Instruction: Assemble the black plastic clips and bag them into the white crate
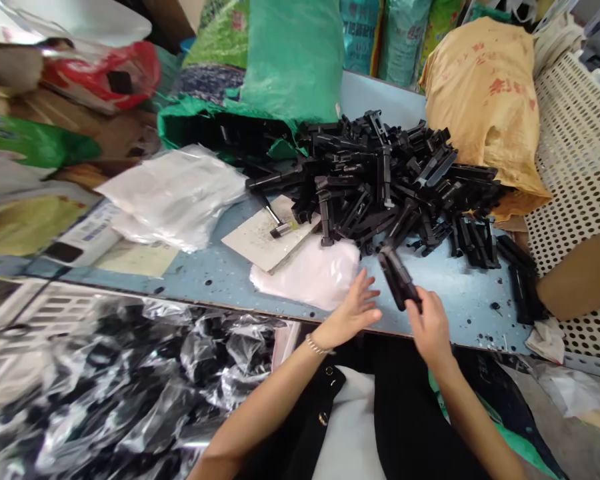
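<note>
My right hand (430, 323) grips the near end of a long black plastic part (397, 277) and holds it tilted over the blue table (460, 287). My left hand (356, 308) is open, fingers stretched toward that part, just beside a white plastic bag (310, 273) lying flat on the table. A big heap of the same black plastic parts (380, 180) lies right behind both hands. A thin bracelet sits on my left wrist.
A stack of clear bags (175, 193) and a grey board with a small tool (265, 233) lie left of the heap. A green sack (280, 73) and a tan sack (485, 100) stand behind. A white perforated crate (575, 173) is at right. Bagged black parts (130, 393) fill the lower left.
</note>
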`<state>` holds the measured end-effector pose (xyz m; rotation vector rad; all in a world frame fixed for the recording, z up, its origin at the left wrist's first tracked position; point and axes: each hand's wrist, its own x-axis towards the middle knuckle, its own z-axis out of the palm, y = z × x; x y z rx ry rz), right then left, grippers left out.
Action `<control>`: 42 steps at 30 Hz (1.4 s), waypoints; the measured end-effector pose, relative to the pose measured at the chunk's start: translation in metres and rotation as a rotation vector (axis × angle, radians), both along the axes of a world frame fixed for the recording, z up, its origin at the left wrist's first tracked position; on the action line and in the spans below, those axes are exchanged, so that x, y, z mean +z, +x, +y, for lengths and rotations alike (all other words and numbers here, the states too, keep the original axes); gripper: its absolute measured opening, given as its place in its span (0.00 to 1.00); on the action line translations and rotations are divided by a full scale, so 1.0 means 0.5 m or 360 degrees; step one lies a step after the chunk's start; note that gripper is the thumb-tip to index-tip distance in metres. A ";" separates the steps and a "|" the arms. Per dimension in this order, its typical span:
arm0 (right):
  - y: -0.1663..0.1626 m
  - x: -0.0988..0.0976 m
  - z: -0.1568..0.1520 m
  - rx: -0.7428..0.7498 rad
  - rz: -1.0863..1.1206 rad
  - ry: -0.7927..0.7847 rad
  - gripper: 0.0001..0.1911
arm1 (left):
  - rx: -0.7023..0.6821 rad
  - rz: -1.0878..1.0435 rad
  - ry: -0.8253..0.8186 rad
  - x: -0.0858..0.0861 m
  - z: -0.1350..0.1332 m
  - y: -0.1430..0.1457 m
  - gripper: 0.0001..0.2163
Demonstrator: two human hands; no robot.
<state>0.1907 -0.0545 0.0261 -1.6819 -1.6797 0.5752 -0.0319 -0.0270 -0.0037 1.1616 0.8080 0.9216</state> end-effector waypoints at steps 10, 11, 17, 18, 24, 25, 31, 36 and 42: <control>0.031 0.036 0.074 0.0277 -0.0578 0.0510 0.17 | 0.0045 -0.0009 0.0030 0.050 -0.016 0.078 0.29; 0.033 0.031 0.091 0.0295 -0.0646 0.0498 0.17 | 0.0042 0.0011 0.0055 0.050 -0.025 0.078 0.29; -0.017 0.012 0.128 0.0259 -0.0105 0.0100 0.23 | 0.0216 0.0303 0.0281 0.014 -0.040 0.095 0.34; -0.026 0.011 0.128 0.0252 0.0081 0.0020 0.24 | 0.0229 0.0386 0.0348 0.009 -0.039 0.095 0.34; -0.030 0.011 0.112 0.0274 0.0848 -0.0447 0.29 | 0.0212 0.0641 0.0628 0.009 -0.043 0.067 0.36; -0.021 0.018 0.110 0.0325 0.0696 -0.0400 0.29 | 0.0203 0.0618 0.0585 0.012 -0.044 0.061 0.35; 0.033 0.073 0.105 0.0574 -0.0709 0.0286 0.22 | 0.0165 0.0328 0.0291 0.036 -0.029 0.034 0.31; -0.001 0.055 0.032 0.0950 -0.0848 0.0420 0.23 | 0.0367 0.0232 0.0216 0.053 -0.009 0.041 0.28; -0.049 0.008 -0.008 0.0990 -0.0852 0.0346 0.17 | 0.0541 0.0332 0.0165 0.010 -0.024 0.037 0.25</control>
